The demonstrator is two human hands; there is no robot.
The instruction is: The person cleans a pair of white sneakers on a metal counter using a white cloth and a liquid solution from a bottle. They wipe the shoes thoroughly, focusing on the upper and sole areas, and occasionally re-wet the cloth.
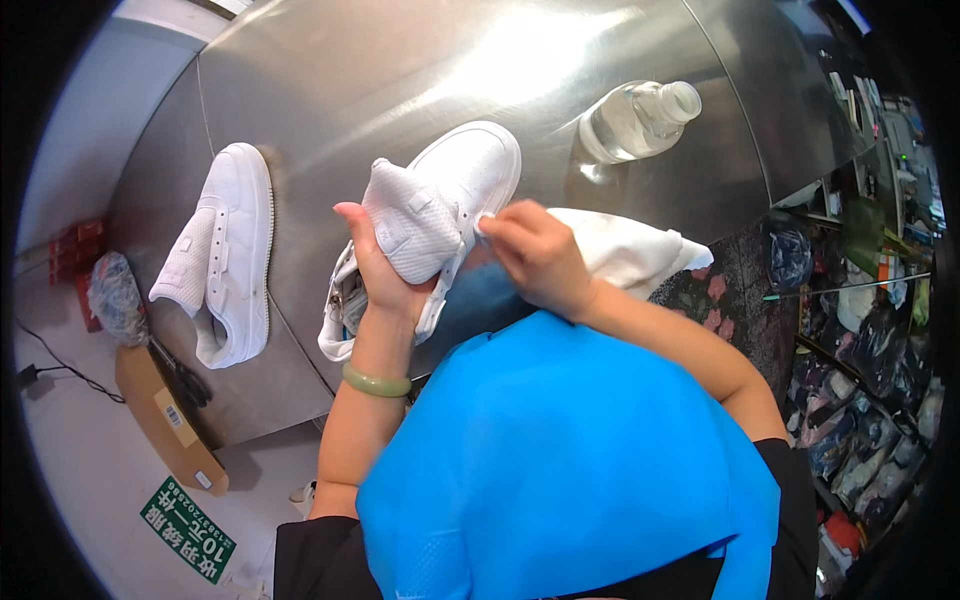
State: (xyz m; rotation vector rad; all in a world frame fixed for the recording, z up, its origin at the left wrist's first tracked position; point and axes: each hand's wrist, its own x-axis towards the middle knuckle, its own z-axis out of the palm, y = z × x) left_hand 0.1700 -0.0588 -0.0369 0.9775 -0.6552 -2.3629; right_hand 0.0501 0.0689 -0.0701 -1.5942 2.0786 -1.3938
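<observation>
A white low-top sneaker (480,169) without laces is in front of me, toe pointing away. My left hand (390,281) reaches into its opening and holds it, with the thumb beside the textured tongue (420,232). My right hand (544,259) pinches a small white wad (480,223), perhaps cotton, against the eyelet edge of the sneaker. A second white sneaker (238,187), also unlaced, lies on its side to the left. Beside my right wrist is a white cloth (630,251).
An uncapped clear bottle (634,124) holding liquid stands on the metal table (322,97). At the left edge are a cardboard box (161,405), black-handled scissors (187,379) and a plastic-wrapped bundle (118,300). Shelves of bagged items (862,382) stand at the right.
</observation>
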